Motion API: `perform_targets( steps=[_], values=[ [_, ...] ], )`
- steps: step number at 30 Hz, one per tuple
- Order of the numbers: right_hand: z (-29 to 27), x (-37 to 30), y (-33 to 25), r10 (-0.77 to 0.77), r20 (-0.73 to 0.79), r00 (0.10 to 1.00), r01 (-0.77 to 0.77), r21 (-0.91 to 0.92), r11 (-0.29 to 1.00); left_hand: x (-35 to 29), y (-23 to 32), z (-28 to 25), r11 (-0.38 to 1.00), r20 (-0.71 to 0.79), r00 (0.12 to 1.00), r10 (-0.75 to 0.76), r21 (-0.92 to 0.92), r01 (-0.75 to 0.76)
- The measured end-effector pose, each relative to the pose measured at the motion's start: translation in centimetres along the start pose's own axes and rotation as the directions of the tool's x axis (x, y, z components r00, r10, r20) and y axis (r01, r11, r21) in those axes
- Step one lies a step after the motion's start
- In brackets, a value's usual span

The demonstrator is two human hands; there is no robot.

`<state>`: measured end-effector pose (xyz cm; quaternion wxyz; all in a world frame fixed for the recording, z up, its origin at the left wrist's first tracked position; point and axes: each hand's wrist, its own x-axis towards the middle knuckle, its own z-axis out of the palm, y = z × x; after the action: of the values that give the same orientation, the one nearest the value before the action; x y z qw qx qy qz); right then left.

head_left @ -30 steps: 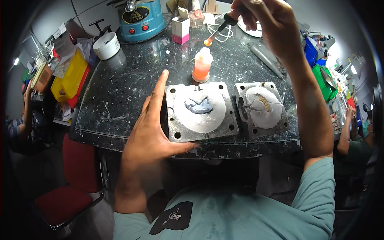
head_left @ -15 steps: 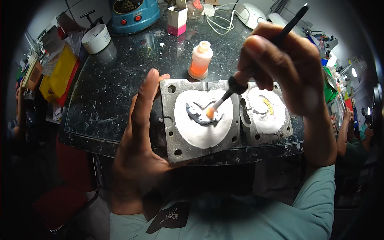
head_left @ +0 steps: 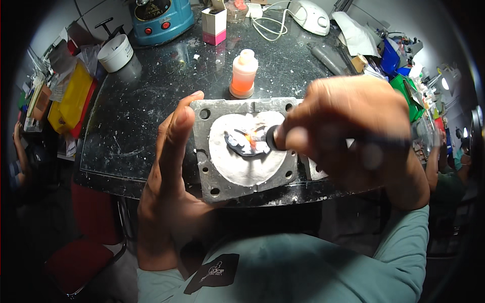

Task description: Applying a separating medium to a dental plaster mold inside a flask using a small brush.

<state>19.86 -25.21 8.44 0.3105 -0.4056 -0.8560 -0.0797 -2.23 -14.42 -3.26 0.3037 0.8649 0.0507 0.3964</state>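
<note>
A square grey metal flask half [head_left: 212, 171] filled with white plaster lies at the near edge of the black table, with a dark dental piece [head_left: 246, 142] set in its middle. My left hand [head_left: 169, 166] rests flat against the flask's left side, fingers pointing away from me. My right hand [head_left: 348, 136] is closed on a thin black brush [head_left: 270, 137]; its orange-wet tip touches the dark piece. A second flask half [head_left: 310, 171] is mostly hidden under my right hand.
A small orange-filled bottle [head_left: 243, 74] stands just behind the flask. Farther back are a blue machine [head_left: 161, 17], a white tub [head_left: 115, 52], a pink-and-white box [head_left: 214, 25] and a white device with cable [head_left: 309, 15]. Yellow trays [head_left: 70, 101] lie left. Another person's arm [head_left: 444, 171] is at right.
My right hand came down from the back of the table with the brush and now works its tip on the dark piece. My view has moved closer to the flask.
</note>
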Motion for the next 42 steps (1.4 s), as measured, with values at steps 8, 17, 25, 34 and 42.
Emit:
perform_targets(
  steps=[8, 17, 25, 34, 42],
  values=[
    [-0.3, -2.0, -0.3, 0.288, -0.094, 0.953, -0.235, 0.371, 0.898, -0.1, -0.1, 0.3, 0.998, -0.096, 0.995, -0.006, -0.056, 0.001],
    [0.2, -2.0, -1.1, 0.414, -0.218, 0.884, -0.271, 0.483, 0.833, -0.2, -0.3, 0.5, 0.999, -0.096, 0.994, 0.045, -0.016, -0.046],
    [-0.4, -2.3, -1.3, 0.532, -0.175, 0.829, -0.361, 0.558, 0.747, -0.1, 1.5, 0.7, 0.989, -0.117, 0.984, -0.135, -0.081, 0.126],
    [0.5, -4.2, -0.2, 0.507, -0.062, 0.859, -0.415, 0.494, 0.764, -0.6, 1.8, 1.9, 0.848, -0.094, 0.916, -0.39, -0.425, 0.317],
    [-0.5, -4.4, -0.5, 0.503, 0.088, 0.86, -0.478, 0.484, 0.733, -0.6, 1.5, 1.8, 0.857, -0.088, 0.927, -0.365, -0.421, 0.297]
  ],
)
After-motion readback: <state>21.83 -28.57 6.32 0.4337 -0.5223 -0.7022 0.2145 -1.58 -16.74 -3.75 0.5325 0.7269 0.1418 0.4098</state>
